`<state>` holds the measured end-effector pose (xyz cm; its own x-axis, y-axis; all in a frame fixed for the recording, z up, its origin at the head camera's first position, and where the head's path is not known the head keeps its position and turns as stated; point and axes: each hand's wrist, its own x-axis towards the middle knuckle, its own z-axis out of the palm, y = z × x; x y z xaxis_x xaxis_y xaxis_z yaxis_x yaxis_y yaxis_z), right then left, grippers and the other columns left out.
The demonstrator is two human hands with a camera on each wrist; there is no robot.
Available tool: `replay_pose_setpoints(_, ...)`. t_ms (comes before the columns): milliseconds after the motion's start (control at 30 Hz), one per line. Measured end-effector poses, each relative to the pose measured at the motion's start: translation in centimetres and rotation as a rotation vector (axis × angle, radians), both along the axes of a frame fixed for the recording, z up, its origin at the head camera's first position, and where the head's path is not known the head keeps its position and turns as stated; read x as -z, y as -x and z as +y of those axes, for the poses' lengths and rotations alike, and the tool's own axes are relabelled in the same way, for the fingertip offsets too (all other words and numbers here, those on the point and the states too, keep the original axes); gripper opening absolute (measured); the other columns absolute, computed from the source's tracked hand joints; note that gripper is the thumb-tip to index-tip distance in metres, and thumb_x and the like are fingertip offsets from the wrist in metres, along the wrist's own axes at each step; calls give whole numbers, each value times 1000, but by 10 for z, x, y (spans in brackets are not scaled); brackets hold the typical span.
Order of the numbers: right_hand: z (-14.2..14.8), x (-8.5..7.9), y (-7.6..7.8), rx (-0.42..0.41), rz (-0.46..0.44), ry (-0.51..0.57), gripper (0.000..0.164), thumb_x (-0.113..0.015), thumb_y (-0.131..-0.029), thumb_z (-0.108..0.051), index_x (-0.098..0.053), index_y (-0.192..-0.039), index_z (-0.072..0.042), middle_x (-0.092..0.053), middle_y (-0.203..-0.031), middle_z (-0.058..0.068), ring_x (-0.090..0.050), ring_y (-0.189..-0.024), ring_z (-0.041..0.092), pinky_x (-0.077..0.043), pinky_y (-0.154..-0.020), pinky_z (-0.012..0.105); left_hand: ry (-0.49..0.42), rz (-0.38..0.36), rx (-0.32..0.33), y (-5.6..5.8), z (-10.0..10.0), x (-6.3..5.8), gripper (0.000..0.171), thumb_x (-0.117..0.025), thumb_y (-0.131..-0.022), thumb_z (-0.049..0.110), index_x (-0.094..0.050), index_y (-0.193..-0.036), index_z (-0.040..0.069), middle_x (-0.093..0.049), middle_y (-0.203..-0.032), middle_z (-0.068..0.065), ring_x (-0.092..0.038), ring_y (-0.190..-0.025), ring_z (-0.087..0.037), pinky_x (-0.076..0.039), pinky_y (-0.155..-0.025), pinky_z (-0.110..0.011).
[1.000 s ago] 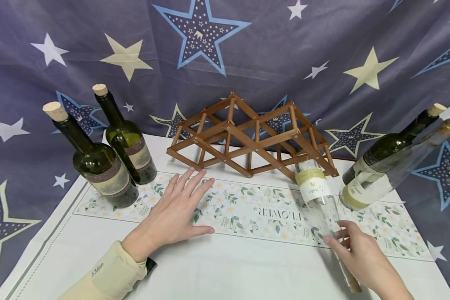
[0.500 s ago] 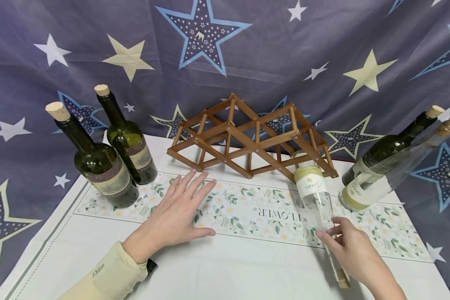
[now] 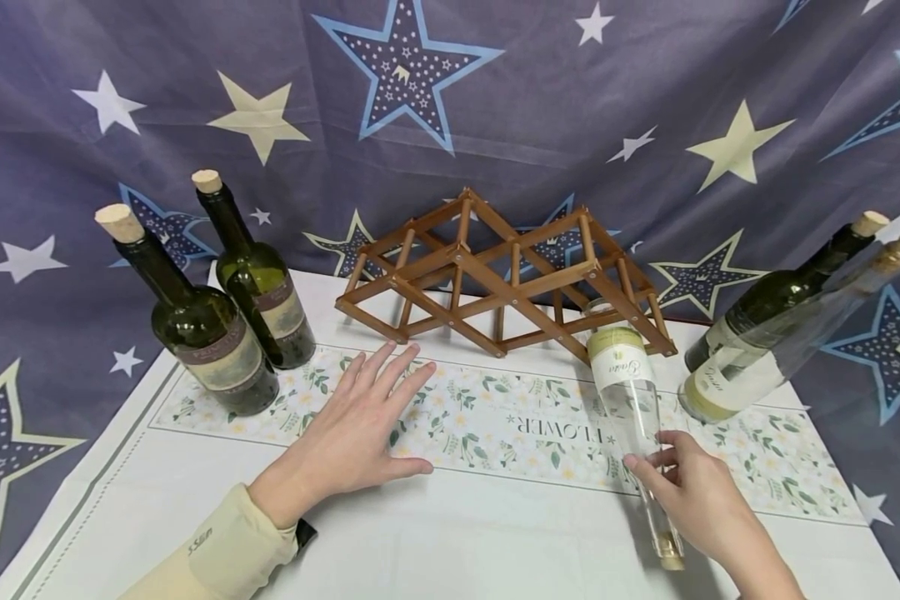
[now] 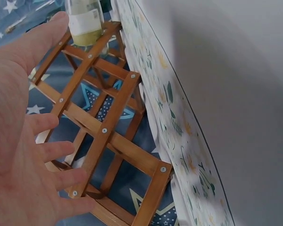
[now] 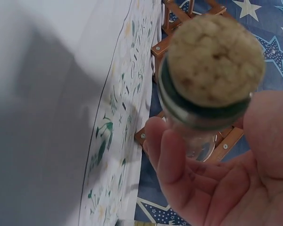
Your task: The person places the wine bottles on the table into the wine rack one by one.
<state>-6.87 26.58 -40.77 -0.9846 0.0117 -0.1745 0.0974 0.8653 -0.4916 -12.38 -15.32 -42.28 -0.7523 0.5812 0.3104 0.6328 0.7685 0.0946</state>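
My right hand (image 3: 693, 492) grips a clear glass wine bottle (image 3: 626, 367) by its neck, thumb on one side and fingers curled on the other. The bottle's base sits inside the right-hand lower opening of the wooden wine rack (image 3: 513, 292), and its corked neck points toward me. In the right wrist view the cork (image 5: 217, 61) faces the camera. My left hand (image 3: 360, 425) is spread over the floral strip in front of the rack's left part, holding nothing. Its outstretched fingers show before the rack slats in the left wrist view.
Two dark green corked bottles (image 3: 213, 350) stand at the left of the table. On the right stand another dark bottle (image 3: 776, 292) and a clear corked bottle (image 3: 727, 383). A floral runner (image 3: 487, 425) crosses the white tablecloth (image 3: 465, 533). A starry curtain (image 3: 540, 100) hangs behind.
The bottle's base has gone slightly deeper into the rack. Its neck and my right hand have swung left, bringing the bottle straighter. My left hand has barely moved.
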Motion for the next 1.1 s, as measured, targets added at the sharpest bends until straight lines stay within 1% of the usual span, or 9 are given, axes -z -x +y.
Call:
replay_pose_setpoints(100, -2, 0, 2, 7, -5, 6, 82, -59, -93, -58, -44, -136, 11, -70, -101, 8, -65, -83, 17, -53, -62, 31, 1, 9, 1, 1, 0, 0, 119, -62, -68, 86, -26, -160, 20, -16, -165, -8, -5, -150, -33, -15, -114, -62)
replay_pose_setpoints(200, -4, -1, 3, 12, -5, 14, 80, -59, -94, -57, -44, -136, 10, -70, -102, 8, -65, -85, 18, -53, -63, 32, 3, 8, 2, 1, 1, 1, 119, -62, -67, 86, -25, -160, 21, -14, -165, -7, -5, -150, -33, -14, -114, -62)
replay_pose_setpoints(333, -5, -1, 6, 15, -11, 40, 89, -54, -92, -66, -43, -137, 9, -70, -104, 9, -66, -85, 17, -54, -65, 33, 1, 2, 2, 2, 1, 1, 120, -65, -66, 84, -25, -160, 21, -11, -166, -6, -5, -150, -33, -13, -115, -61)
replay_pose_setpoints(400, -6, -2, 8, 22, -23, 60, 94, -52, -90, -70, -42, -138, 9, -69, -105, 10, -67, -81, 15, -55, -66, 33, -2, -4, 3, 2, 2, 0, 120, -67, -66, 83, -26, -160, 21, -11, -166, -6, -5, -150, -33, -12, -115, -61)
replay_pose_setpoints(467, -7, -2, 9, 29, -36, 77, 96, -51, -89, -72, -41, -139, 9, -69, -106, 10, -66, -76, 12, -54, -65, 33, 1, -2, 2, 2, 2, 0, 120, -65, -66, 84, -26, -160, 20, -12, -165, -6, -6, -150, -34, -13, -115, -61)
replay_pose_setpoints(567, -8, -3, 11, 32, -36, 82, 94, -51, -90, -71, -40, -139, 9, -69, -104, 9, -65, -72, 10, -53, -66, 33, -5, -8, 6, 2, 2, 0, 120, -66, -66, 83, -27, -160, 20, -12, -165, -6, -6, -150, -34, -13, -115, -61)
replay_pose_setpoints(733, -9, -2, 16, 24, -19, 68, 86, -53, -94, -62, -40, -140, 10, -69, -100, 7, -64, -72, 10, -52, -66, 33, -14, -12, 7, 1, 1, 1, 121, -69, -65, 82, -27, -160, 20, -12, -166, -5, -8, -150, -35, -13, -114, -62)
replay_pose_setpoints(933, -9, -1, 22, 5, -3, 68, 91, -50, -94, -65, -39, -140, 13, -69, -100, 8, -65, -73, 10, -52, -65, 34, -8, -22, 2, -1, 1, 1, 121, -68, -65, 82, -24, -161, 22, -9, -166, -4, -6, -150, -33, -11, -115, -61)
replay_pose_setpoints(1100, -10, 0, 26, 4, 12, 74, 86, -52, -96, -60, -39, -140, 13, -69, -103, 9, -66, -77, 11, -53, -67, 35, -11, -36, 3, -2, 2, 2, 121, -69, -65, 81, -23, -161, 22, -8, -166, -4, -5, -150, -33, -9, -116, -60)
